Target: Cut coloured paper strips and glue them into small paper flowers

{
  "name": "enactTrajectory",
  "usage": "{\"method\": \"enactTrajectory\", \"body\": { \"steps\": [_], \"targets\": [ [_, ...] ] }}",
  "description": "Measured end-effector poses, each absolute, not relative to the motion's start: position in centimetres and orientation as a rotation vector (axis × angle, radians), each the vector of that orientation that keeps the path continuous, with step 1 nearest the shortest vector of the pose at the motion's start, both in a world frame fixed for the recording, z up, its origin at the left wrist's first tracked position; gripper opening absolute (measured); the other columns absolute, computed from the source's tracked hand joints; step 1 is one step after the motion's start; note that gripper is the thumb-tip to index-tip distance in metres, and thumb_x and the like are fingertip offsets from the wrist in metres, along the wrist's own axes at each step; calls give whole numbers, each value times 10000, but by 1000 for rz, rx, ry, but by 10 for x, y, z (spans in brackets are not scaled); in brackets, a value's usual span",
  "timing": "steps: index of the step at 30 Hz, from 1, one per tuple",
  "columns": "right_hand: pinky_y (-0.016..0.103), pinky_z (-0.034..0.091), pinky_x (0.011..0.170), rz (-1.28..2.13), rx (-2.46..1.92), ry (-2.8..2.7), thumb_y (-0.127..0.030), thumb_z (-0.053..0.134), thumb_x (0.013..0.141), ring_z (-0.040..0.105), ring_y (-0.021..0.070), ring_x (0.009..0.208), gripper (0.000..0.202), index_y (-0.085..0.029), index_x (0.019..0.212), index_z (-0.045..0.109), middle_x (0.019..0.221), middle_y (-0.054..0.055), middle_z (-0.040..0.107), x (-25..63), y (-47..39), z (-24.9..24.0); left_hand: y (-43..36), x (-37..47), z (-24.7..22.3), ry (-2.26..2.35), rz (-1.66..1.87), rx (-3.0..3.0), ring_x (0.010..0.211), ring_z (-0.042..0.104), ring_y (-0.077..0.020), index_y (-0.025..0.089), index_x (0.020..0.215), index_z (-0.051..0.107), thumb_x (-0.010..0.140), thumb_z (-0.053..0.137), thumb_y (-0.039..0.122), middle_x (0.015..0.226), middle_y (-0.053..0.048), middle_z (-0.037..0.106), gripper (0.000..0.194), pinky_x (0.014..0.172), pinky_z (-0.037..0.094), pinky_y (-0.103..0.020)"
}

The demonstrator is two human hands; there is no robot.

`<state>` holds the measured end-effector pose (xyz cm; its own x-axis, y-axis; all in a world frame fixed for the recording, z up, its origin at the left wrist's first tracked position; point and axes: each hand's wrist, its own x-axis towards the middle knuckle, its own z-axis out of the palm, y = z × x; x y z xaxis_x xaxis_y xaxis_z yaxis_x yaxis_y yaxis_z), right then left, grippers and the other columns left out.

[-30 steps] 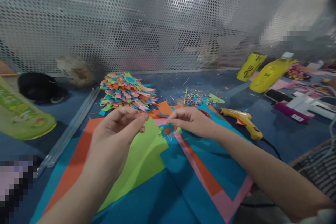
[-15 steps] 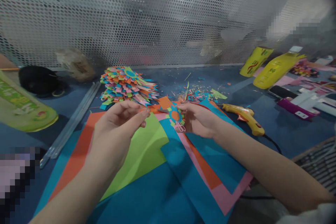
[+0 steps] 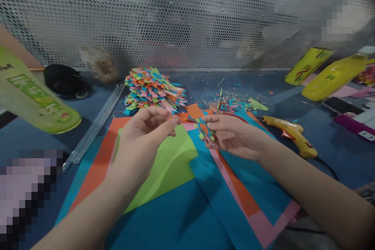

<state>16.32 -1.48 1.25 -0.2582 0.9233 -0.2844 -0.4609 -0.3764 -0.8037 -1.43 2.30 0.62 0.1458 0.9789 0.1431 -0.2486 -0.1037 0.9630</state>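
Observation:
A small paper flower (image 3: 204, 128), with an orange centre, blue ring and green tips, is held in the fingers of my right hand (image 3: 231, 134). Pink paper loops hang at its lower edge. To its left, my left hand (image 3: 146, 136) is raised above the coloured sheets with thumb and forefinger pinched; anything between them is too small to make out. Beneath both hands lie a green sheet (image 3: 166, 164) and blue sheets (image 3: 164, 211), with orange and pink ones. Behind my left hand is a stack of fringed paper pieces (image 3: 152, 90).
A yellow glue gun (image 3: 290, 131) lies at the right, near yellow bottles (image 3: 336, 76). Paper scraps (image 3: 234, 103) are scattered at the back. Clear sticks (image 3: 96, 123) and a green bottle (image 3: 38, 97) lie at the left. A perforated metal panel (image 3: 175, 19) stands behind.
The view has shifted, so the scene appears further right. The flower in my right hand has turned slightly. My left hand keeps its pinched pose.

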Motion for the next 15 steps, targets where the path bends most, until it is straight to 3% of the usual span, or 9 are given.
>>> {"method": "enactTrajectory", "body": {
  "steps": [4, 8, 15],
  "targets": [
    [141, 470, 523, 1691, -904, -948, -31, 669, 621, 597, 58, 606, 285, -167, 856, 579, 701, -42, 610, 164, -16, 8, 22, -15, 7, 862, 1329, 1193, 588, 569, -57, 201, 696, 595, 631, 732, 168, 653, 55, 601, 155, 556, 475, -147],
    [142, 471, 583, 1472, -904, -1143, -18, 680, 622, 597, 47, 649, 319, -173, 879, 575, 745, -45, 611, 165, -13, 1, 23, -16, 8, 853, 1363, 1222, 585, 572, -61, 198, 691, 585, 642, 726, 168, 636, 54, 597, 153, 556, 477, -151],
    [183, 489, 590, 1463, -963, -1199, -63, 694, 636, 633, 78, 622, 345, -179, 924, 545, 704, -33, 651, 168, -12, 0, 20, -16, 9, 860, 1391, 1322, 578, 573, -62, 198, 695, 557, 675, 695, 159, 653, 52, 594, 145, 568, 486, -164]
  ]
}}
